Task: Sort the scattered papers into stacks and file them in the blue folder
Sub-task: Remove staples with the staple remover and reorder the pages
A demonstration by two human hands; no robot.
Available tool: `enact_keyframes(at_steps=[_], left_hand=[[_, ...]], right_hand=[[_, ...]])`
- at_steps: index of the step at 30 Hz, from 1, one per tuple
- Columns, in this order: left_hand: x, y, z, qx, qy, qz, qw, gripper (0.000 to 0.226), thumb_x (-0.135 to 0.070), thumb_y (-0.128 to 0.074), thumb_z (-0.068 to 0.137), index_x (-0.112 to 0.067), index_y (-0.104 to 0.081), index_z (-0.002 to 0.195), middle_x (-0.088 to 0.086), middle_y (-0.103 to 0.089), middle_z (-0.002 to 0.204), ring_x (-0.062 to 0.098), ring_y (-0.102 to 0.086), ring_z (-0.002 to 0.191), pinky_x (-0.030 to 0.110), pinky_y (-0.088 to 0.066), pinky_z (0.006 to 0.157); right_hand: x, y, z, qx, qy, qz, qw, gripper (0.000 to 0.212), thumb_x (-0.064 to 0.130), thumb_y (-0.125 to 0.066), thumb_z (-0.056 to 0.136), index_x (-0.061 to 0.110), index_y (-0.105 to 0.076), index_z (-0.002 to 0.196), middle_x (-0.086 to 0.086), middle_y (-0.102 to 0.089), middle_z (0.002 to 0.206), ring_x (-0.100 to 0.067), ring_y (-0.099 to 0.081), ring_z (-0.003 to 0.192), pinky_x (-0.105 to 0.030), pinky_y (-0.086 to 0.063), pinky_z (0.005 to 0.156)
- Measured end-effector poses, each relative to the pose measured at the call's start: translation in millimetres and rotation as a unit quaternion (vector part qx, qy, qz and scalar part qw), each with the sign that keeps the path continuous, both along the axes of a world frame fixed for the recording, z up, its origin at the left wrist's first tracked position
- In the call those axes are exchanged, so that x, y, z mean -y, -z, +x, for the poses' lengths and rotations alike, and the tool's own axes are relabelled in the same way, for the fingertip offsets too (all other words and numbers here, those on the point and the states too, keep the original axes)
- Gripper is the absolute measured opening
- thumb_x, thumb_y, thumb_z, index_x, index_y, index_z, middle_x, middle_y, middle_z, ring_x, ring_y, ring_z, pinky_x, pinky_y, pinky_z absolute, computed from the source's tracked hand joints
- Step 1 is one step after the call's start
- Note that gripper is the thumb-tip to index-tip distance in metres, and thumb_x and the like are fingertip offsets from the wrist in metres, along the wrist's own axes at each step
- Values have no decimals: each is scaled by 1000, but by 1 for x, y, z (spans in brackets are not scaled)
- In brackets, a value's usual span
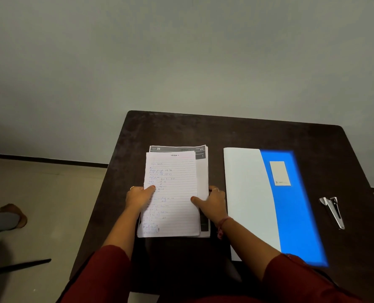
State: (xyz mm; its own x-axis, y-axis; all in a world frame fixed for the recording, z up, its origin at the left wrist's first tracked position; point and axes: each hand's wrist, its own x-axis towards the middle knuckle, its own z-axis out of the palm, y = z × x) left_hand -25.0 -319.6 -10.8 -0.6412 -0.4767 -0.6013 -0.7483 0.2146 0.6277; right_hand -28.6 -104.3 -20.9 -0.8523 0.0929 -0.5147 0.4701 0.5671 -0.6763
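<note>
A stack of papers [175, 171] lies in the middle of the dark table [225, 132], topped by a lined handwritten sheet over printed pages. My left hand [139, 199] grips the stack's left edge, thumb on top. My right hand [212, 203] holds the right edge, thumb pressed on the top sheet. To the right lies the blue folder [295, 206], closed, with a white band down its left side and a pale label near the top.
A metal stapler [333, 212] lies near the table's right edge. On the floor at the left, another person's foot [13, 215] shows, and a dark thin bar [17, 266] lies below it. A wall runs behind the table.
</note>
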Motion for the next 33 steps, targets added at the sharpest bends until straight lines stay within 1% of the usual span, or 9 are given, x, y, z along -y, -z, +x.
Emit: enact_keyframes(at_steps=[2, 4, 7, 11, 15, 19, 22, 26, 33], left_hand=[[2, 1, 0, 10, -10, 29, 999, 36, -24, -64, 85, -11, -51, 55, 6, -55, 64, 22, -51, 64, 28, -41, 64], [2, -3, -1, 19, -18, 49, 998, 29, -24, -64, 86, -8, -55, 63, 6, -58, 72, 20, -53, 66, 30, -43, 69], [2, -6, -5, 21, -33, 76, 996, 24, -24, -64, 87, -12, -53, 69, 2, -56, 77, 14, -52, 66, 32, -42, 74], [0, -6, -5, 4, -43, 82, 996, 25, -23, -65, 85, -10, -53, 67, 5, -59, 80, 18, -53, 67, 31, -43, 72], [-1, -9, -4, -6, -40, 117, 992, 22, -19, -68, 85, -6, -56, 72, 6, -62, 79, 19, -59, 70, 29, -47, 70], [4, -6, -2, 7, -31, 149, 988, 27, -20, -71, 83, 1, -66, 99, 12, -71, 97, 27, -69, 86, 35, -54, 80], [5, -6, 1, 21, -2, 143, 990, 13, -13, -60, 90, -2, -64, 96, 10, -69, 95, 28, -66, 90, 37, -51, 86], [6, -6, 3, 12, 23, 141, 990, 14, -5, -47, 95, -6, -59, 88, 6, -65, 91, 22, -62, 86, 35, -46, 82], [4, 3, 11, -18, 33, 93, 995, 18, -11, -48, 96, -12, -50, 113, 7, -64, 106, 28, -64, 98, 45, -52, 91]], right_hand=[[-2, 5, -2, -3, 18, -17, 1000, 62, 41, -81, 66, 15, -52, 115, -9, -53, 120, -25, -55, 110, -40, -52, 93], [-5, 8, -3, -5, 27, -28, 999, 59, 39, -81, 66, 13, -55, 111, -7, -60, 115, -20, -60, 99, -29, -56, 81], [-7, 3, -5, -12, 34, -54, 998, 44, 21, -78, 76, 4, -55, 110, 0, -60, 101, -12, -58, 87, -12, -47, 65], [-8, -3, -6, -1, 44, -74, 996, 37, 20, -76, 79, 14, -46, 101, -3, -59, 103, -16, -58, 92, -28, -53, 81], [-6, -4, -10, 5, 35, -87, 996, 20, 20, -75, 79, 15, -61, 93, -8, -67, 109, -18, -61, 91, -31, -54, 82], [0, -12, -8, 22, 20, -70, 997, 36, 28, -77, 74, 10, -67, 104, -7, -68, 109, -25, -64, 100, -37, -55, 86], [5, -1, -7, 29, 9, -28, 999, 63, 50, -74, 57, 17, -61, 109, -7, -59, 116, -28, -58, 107, -45, -53, 91], [6, -3, -6, 30, -2, -6, 1000, 62, 42, -74, 71, 13, -52, 121, -8, -45, 122, -28, -50, 111, -45, -49, 96], [2, -6, -6, 34, 6, -88, 996, 54, 22, -73, 81, 11, -41, 123, -10, -52, 124, -25, -56, 109, -41, -51, 95]])
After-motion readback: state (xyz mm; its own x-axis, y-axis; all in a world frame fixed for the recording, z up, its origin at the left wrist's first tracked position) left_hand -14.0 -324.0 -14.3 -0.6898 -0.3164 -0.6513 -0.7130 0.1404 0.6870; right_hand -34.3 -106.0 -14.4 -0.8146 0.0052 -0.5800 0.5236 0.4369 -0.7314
